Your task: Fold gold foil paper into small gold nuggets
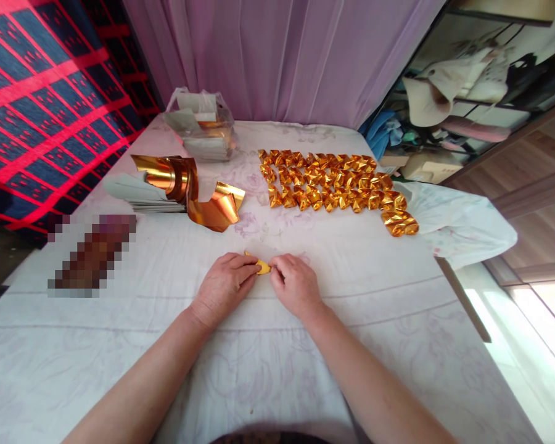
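My left hand [224, 285] and my right hand [295, 285] rest on the white cloth [268, 364], knuckles up, fingertips meeting. Between them they pinch a small piece of gold foil paper [261, 266], mostly hidden by the fingers. Beyond the hands, several folded gold foil pieces [333, 180] lie in rows at the centre right. To the left lies a stack of flat sheets [139, 191] with curled gold foil sheets [192, 191] on top.
A clear plastic bag [203, 126] with more sheets sits at the back by the purple curtain [282, 55]. A blurred-out dark object [92, 253] lies at the left. The bed's right edge drops to the floor; cluttered shelves [467, 92] stand at the far right.
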Action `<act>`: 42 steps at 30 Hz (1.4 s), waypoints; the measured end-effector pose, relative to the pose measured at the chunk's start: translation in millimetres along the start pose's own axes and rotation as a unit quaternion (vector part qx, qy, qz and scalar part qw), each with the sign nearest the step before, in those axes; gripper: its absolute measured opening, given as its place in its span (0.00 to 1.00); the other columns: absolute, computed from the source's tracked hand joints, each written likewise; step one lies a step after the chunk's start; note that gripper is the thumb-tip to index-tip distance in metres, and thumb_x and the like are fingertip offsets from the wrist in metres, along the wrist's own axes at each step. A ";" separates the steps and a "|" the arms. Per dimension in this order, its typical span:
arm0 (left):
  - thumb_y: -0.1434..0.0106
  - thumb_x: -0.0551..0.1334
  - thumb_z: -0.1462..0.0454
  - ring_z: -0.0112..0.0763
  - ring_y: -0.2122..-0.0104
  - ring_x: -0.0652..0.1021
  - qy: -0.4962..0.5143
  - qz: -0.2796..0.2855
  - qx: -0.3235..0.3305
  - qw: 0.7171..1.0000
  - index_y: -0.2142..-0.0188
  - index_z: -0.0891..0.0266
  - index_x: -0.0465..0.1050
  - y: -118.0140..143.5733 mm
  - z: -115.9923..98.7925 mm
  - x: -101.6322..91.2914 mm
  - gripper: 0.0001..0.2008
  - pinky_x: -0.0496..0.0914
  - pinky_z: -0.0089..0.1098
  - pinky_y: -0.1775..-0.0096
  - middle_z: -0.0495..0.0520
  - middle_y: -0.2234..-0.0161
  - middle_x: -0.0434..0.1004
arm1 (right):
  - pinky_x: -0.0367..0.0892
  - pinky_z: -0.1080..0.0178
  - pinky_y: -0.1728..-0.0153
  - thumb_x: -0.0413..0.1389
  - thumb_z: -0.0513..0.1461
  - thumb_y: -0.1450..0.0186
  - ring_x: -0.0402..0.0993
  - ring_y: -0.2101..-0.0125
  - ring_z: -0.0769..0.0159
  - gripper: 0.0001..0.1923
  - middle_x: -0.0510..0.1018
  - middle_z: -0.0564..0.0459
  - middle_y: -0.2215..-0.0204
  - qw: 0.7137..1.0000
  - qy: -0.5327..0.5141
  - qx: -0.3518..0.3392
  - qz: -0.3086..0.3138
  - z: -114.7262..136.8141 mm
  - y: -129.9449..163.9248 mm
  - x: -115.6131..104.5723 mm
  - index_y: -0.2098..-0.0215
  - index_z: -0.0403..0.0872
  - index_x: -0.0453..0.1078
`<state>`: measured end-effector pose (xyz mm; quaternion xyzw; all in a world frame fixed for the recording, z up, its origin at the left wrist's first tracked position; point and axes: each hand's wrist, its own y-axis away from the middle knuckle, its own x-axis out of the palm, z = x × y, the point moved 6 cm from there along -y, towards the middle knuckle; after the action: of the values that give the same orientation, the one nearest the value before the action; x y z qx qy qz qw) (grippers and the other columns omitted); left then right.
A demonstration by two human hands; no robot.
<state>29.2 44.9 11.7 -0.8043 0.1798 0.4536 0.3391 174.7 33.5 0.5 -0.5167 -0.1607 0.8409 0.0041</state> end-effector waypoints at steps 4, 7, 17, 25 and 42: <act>0.34 0.60 0.67 0.39 0.59 0.78 -0.009 -0.002 0.002 1.000 0.56 0.60 0.80 -0.5 -0.2 -1.1 0.10 0.73 0.43 0.54 0.55 0.56 0.82 | 0.65 0.64 0.64 0.51 0.32 0.36 0.73 0.68 0.64 0.08 0.77 0.52 0.70 0.997 -0.046 -0.010 -0.067 -2.9 2.7 -6.9 0.66 0.47 0.71; 0.36 0.62 0.67 0.41 0.56 0.77 -0.030 -0.001 -0.007 1.000 0.56 0.57 0.80 0.4 0.6 -1.4 0.11 0.71 0.45 0.52 0.55 0.55 0.81 | 0.66 0.64 0.64 0.50 0.33 0.34 0.72 0.69 0.65 0.09 0.76 0.52 0.71 0.989 -0.076 -0.042 -0.119 -0.6 5.4 -12.7 0.66 0.47 0.71; 0.35 0.60 0.66 0.44 0.46 0.75 -0.058 0.012 -0.043 0.997 0.56 0.55 0.80 2.4 7.1 4.7 0.12 0.65 0.52 0.43 0.57 0.46 0.76 | 0.69 0.59 0.56 0.50 0.32 0.34 0.73 0.60 0.60 0.13 0.78 0.48 0.62 0.992 -0.009 -0.097 -0.076 9.4 10.0 -7.6 0.57 0.47 0.76; 0.33 0.58 0.64 0.46 0.44 0.73 -0.069 -0.004 -0.041 0.997 0.55 0.57 0.79 3.3 4.8 10.0 0.12 0.66 0.53 0.43 0.59 0.45 0.76 | 0.65 0.55 0.48 0.56 0.39 0.32 0.69 0.51 0.56 0.16 0.76 0.47 0.49 0.994 0.059 -0.077 0.043 16.8 27.5 -8.5 0.46 0.47 0.73; 0.31 0.54 0.64 0.43 0.44 0.73 -0.087 0.004 -0.031 0.996 0.47 0.56 0.75 6.9 7.6 17.6 0.16 0.67 0.47 0.41 0.57 0.44 0.74 | 0.62 0.56 0.51 0.48 0.42 0.28 0.66 0.48 0.56 0.20 0.74 0.46 0.45 0.988 0.140 -0.004 0.066 30.1 30.4 -6.2 0.40 0.50 0.66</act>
<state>29.7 45.7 -8.6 -0.7712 0.1388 0.5288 0.3260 156.2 -4.4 10.0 -0.6385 -0.1276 0.7584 -0.0310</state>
